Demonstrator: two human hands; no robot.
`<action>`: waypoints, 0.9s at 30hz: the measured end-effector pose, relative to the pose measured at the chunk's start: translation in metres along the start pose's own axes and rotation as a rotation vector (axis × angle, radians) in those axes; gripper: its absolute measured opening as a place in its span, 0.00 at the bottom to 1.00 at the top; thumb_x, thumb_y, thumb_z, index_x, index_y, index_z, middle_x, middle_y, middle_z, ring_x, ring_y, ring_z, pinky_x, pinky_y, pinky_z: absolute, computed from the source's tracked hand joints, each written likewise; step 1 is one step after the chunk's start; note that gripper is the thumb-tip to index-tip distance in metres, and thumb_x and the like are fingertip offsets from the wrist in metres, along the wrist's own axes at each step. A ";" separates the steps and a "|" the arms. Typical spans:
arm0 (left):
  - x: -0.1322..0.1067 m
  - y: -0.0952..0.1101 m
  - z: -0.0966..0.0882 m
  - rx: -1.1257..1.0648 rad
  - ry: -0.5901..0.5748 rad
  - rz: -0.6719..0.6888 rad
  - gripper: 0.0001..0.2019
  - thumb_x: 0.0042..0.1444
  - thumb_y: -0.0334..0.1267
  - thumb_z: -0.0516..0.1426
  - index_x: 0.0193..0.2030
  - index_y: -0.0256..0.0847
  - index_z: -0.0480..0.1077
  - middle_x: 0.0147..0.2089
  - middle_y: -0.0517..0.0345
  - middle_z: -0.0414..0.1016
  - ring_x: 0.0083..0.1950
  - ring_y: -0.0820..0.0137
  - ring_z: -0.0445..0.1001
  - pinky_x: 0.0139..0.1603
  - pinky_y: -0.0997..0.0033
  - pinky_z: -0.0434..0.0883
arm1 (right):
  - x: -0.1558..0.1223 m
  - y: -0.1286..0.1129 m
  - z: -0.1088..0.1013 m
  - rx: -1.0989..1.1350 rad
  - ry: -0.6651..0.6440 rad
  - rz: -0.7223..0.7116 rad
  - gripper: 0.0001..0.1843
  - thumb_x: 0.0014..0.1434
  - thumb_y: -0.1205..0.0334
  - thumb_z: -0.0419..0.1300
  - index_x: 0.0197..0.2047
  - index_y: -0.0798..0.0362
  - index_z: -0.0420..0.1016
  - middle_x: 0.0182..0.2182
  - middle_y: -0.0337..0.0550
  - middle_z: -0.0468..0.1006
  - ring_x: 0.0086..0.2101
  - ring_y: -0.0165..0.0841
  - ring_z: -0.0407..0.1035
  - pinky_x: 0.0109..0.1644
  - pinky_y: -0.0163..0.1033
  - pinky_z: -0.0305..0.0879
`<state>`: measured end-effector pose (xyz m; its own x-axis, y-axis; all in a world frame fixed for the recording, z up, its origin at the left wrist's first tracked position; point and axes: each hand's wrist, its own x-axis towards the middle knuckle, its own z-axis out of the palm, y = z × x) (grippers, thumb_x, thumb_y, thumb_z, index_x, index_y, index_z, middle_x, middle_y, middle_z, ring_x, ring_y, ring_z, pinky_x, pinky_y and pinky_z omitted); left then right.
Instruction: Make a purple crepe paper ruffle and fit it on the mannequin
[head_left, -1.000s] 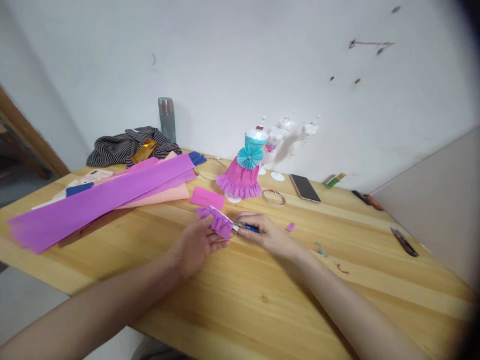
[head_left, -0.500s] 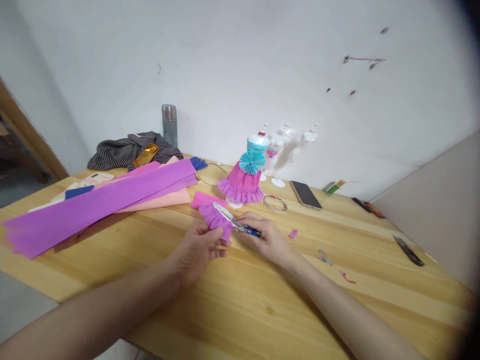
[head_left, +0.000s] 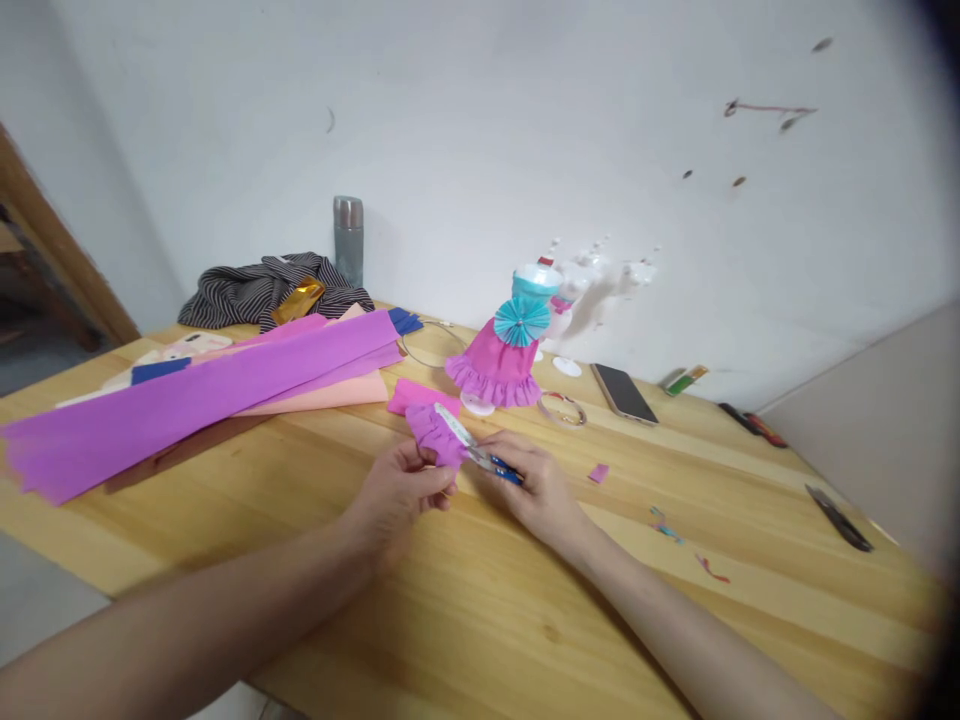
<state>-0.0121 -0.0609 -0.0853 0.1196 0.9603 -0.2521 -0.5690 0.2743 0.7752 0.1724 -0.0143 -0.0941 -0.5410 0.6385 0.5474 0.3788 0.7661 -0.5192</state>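
Note:
My left hand (head_left: 401, 490) pinches a gathered piece of purple crepe paper (head_left: 435, 432) with a white strip along its upper edge. My right hand (head_left: 536, 485) is closed round blue-handled scissors (head_left: 491, 464), whose metal blades reach to the end of the white strip. Just beyond the hands lies a folded pink paper piece (head_left: 420, 396). Behind it stands a small white dress form (head_left: 536, 274) dressed in a turquoise top, a pink skirt (head_left: 504, 358) with a purple ruffle, and a turquoise pleated rosette (head_left: 523, 321).
Long purple crepe paper (head_left: 225, 390) covers the left side. Behind are striped cloth (head_left: 247, 290) and a flask (head_left: 349, 245). More white dress forms (head_left: 637, 272) stand by the wall. Rightward lie a phone (head_left: 624, 392), a bracelet-like ring (head_left: 562, 408), paper scraps (head_left: 666, 528) and a dark-handled cutter (head_left: 840, 518).
The view has shifted, so the table items appear farther right. The purple paper is tilted a little differently at the scissors; both hands keep their holds.

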 end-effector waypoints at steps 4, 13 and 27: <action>0.001 0.000 -0.001 0.003 0.031 -0.049 0.19 0.28 0.35 0.73 0.24 0.35 0.67 0.20 0.62 0.72 0.22 0.76 0.71 0.23 0.80 0.65 | -0.002 0.003 0.004 -0.003 0.041 0.015 0.10 0.63 0.68 0.56 0.41 0.53 0.79 0.35 0.49 0.79 0.36 0.37 0.75 0.39 0.41 0.73; 0.001 -0.003 -0.003 -0.070 -0.028 -0.088 0.16 0.37 0.34 0.73 0.30 0.31 0.74 0.28 0.57 0.78 0.31 0.74 0.79 0.35 0.81 0.74 | -0.007 0.006 0.008 -0.024 0.063 0.020 0.11 0.61 0.72 0.56 0.42 0.53 0.79 0.37 0.50 0.80 0.37 0.38 0.75 0.41 0.41 0.73; -0.001 0.011 0.006 -0.087 0.141 -0.137 0.09 0.55 0.19 0.57 0.26 0.31 0.72 0.20 0.60 0.73 0.18 0.80 0.72 0.18 0.87 0.66 | -0.010 0.005 0.011 -0.102 0.102 -0.072 0.15 0.59 0.76 0.53 0.44 0.52 0.75 0.39 0.50 0.78 0.40 0.37 0.75 0.42 0.42 0.74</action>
<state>-0.0132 -0.0583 -0.0730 0.0893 0.8961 -0.4348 -0.6240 0.3906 0.6768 0.1716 -0.0180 -0.1091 -0.4923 0.5822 0.6471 0.4194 0.8101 -0.4097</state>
